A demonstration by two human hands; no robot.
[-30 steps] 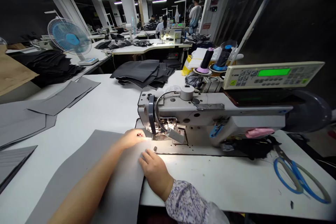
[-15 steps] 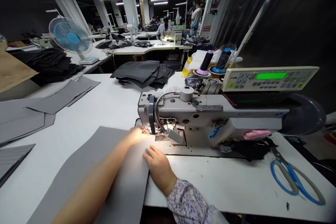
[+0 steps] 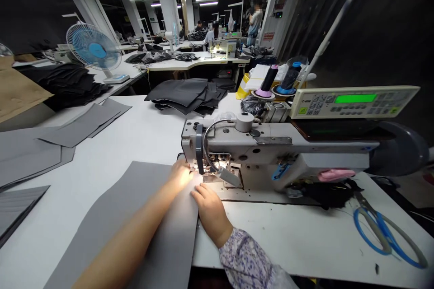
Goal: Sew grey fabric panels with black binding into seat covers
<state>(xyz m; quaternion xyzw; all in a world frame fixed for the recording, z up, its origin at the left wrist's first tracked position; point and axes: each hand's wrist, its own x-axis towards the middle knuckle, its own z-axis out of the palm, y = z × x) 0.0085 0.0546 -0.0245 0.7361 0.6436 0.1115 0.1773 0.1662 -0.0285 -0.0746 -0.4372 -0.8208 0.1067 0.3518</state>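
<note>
A long grey fabric panel (image 3: 145, 194) lies on the white sewing table, running from the lower left up under the presser foot (image 3: 212, 172) of an industrial sewing machine (image 3: 257, 144). My left hand (image 3: 179, 175) presses on the panel right beside the lit needle area, with its fingers together. My right hand (image 3: 212, 210), in a floral sleeve, holds the panel's right edge closer to me. The needle itself is hidden by the machine head and the glare.
Blue-handled scissors (image 3: 378, 235) lie at the table's right. Thread cones (image 3: 267, 81) and a green-screened control panel (image 3: 354, 99) stand behind the machine. Dark fabric pieces (image 3: 183, 92) are stacked beyond it, grey pieces (image 3: 81, 122) lie left, and co-workers sit at distant machines.
The panel has slid farther under the machine, away from me. Both hands have moved with it, up and slightly right. The whole view has also shifted slightly.
</note>
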